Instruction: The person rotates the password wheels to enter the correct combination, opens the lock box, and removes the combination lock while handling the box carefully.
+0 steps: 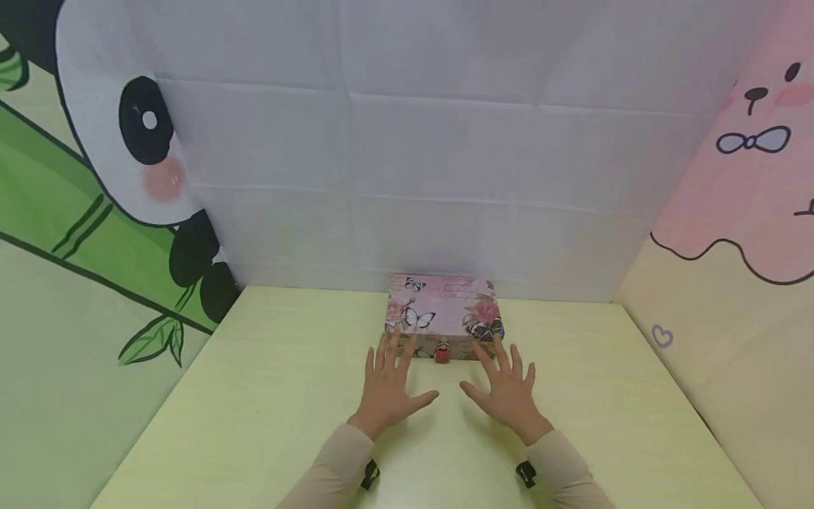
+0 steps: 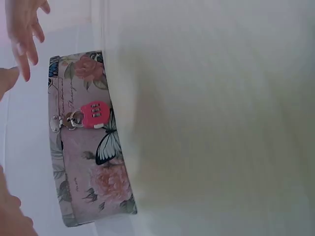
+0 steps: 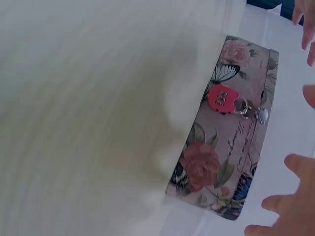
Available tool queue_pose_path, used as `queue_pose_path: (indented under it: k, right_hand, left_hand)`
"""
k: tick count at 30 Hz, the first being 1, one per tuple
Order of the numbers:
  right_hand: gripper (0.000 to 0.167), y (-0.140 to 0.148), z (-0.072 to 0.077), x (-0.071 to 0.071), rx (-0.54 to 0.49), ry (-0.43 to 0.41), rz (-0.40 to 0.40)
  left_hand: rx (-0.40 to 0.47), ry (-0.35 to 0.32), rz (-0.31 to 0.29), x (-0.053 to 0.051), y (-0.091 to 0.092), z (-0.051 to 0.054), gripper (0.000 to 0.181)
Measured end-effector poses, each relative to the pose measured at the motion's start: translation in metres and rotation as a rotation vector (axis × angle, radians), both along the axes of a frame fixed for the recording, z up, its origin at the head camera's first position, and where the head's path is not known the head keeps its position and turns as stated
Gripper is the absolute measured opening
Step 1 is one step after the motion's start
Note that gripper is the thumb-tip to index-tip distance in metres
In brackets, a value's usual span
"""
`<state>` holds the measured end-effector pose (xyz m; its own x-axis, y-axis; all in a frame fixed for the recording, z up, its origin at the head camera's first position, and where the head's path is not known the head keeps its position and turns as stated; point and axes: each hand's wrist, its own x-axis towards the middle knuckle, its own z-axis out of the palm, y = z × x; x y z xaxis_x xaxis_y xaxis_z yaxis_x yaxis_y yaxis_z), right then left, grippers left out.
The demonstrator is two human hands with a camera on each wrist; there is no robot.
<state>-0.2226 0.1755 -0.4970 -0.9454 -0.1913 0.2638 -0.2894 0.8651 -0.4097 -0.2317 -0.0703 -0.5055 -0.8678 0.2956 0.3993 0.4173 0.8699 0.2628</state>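
Observation:
A pink box with a flower and butterfly print lies at the back of the table. On its front hangs a red combination padlock, its shackle through the metal clasp. Both hands are spread in front of the box, holding nothing. My left hand has straight fingers near the box's front left corner, thumb pointing inward. My right hand mirrors it at the front right corner. Whether any fingertip touches the box I cannot tell. The lid is down, and what lies inside is hidden.
The pale yellow table stretches out on both sides of the box. Behind it hangs a white creased sheet. A panda panel stands on the left and a pink cartoon panel on the right.

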Motion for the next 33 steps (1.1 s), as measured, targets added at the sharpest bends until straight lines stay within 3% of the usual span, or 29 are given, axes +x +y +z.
queue_pose_path:
  k: [6, 9, 14, 17, 26, 33]
  right_hand:
    - [0.063, -0.008, 0.0, -0.003, -0.176, 0.044, -0.024]
    - [0.056, -0.01, -0.002, -0.005, -0.287, 0.03, -0.025]
    - [0.047, -0.015, -0.009, -0.009, -0.473, -0.06, -0.026]
    - [0.045, -0.018, -0.012, -0.013, -0.546, -0.129, -0.06]
    - [0.039, -0.03, -0.024, -0.026, -0.749, -0.274, -0.138]
    - [0.037, -0.041, -0.03, -0.034, -0.882, -0.292, -0.131]
  left_hand:
    - [0.345, 0.036, -0.072, -0.002, 0.009, -0.002, 0.096]
    - [0.502, -0.044, -0.068, -0.003, 0.015, -0.006, 0.092]
    - [0.779, -0.247, -0.034, -0.005, 0.026, -0.012, 0.085]
    - [0.918, -0.303, -0.021, -0.009, 0.032, -0.016, 0.08]
    - [1.08, -0.403, 0.106, -0.024, 0.044, -0.029, 0.067]
    - [1.151, -0.414, 0.2, -0.034, 0.054, -0.038, 0.05]
